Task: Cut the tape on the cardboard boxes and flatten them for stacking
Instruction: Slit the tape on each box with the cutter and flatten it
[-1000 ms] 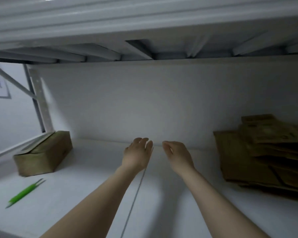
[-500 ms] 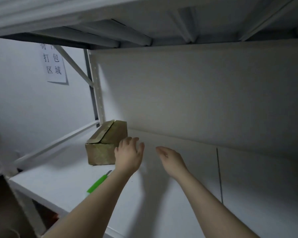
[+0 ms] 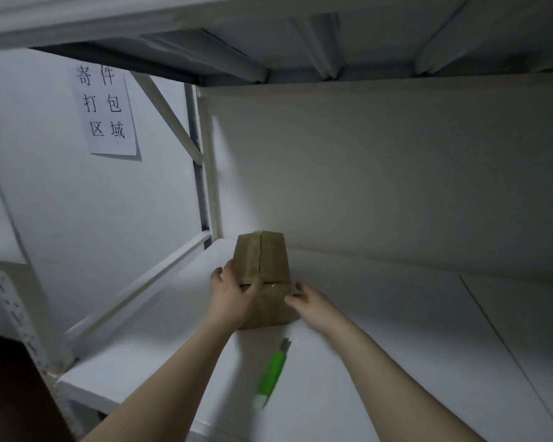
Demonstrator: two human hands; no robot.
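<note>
The hands have come to the cardboard box [image 3: 268,256]: left hand [image 3: 233,298] grip clamped on its side, right hand [image 3: 313,306] touching with grip apart, so cutting can start soon.

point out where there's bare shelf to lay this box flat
Widest bare shelf lies right of the cardboard box, past the right hand, up to the back panel. A narrower strip runs between box and left side rail. Crowded: near middle, where the left hand grips the box and the green cutter lies.
</note>
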